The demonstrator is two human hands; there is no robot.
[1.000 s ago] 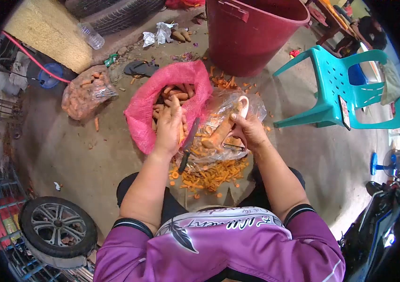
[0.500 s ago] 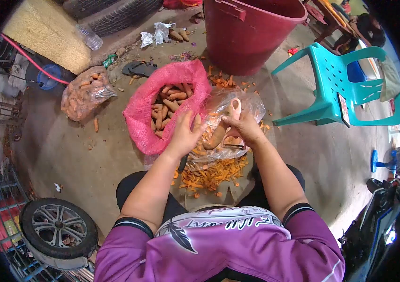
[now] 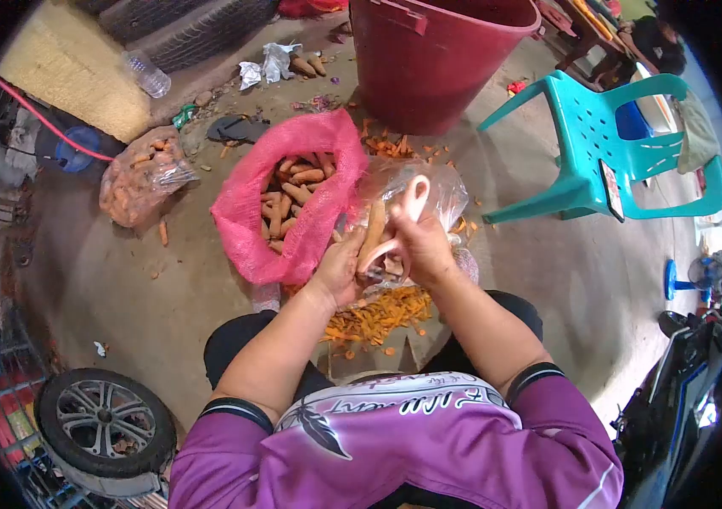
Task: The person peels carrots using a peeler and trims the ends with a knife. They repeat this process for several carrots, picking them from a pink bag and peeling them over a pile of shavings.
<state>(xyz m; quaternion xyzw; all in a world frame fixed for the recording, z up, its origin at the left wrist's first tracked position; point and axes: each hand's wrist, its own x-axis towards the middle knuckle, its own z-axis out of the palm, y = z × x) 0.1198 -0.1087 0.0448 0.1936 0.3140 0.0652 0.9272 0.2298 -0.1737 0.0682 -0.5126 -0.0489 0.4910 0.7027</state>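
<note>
My left hand (image 3: 341, 268) is closed around the lower part of an unwashed-looking carrot (image 3: 374, 222), whose upper end points away from me. A pale pink peeler (image 3: 414, 197) with a looped handle is gripped in my right hand (image 3: 425, 244). Its blade end lies against the carrot's lower part, between the hands. Under them spreads a clear plastic bag (image 3: 451, 193), and orange peelings (image 3: 382, 316) are heaped on the floor nearer to me. Just beyond my left hand stands a pink mesh sack (image 3: 238, 229) with its mouth wide, holding many carrots (image 3: 300, 188).
A large red tub (image 3: 429, 76) stands beyond the bag. To the right is a teal plastic chair (image 3: 582, 127) with a phone-like object on it. A clear bag of carrots (image 3: 142, 182) sits at left; a wheel (image 3: 105, 416) lies at lower left.
My left hand has moved down and closed on the carrot, which now stands more upright. The peeler has swung with my right hand onto the carrot. The whole view has shifted slightly.
</note>
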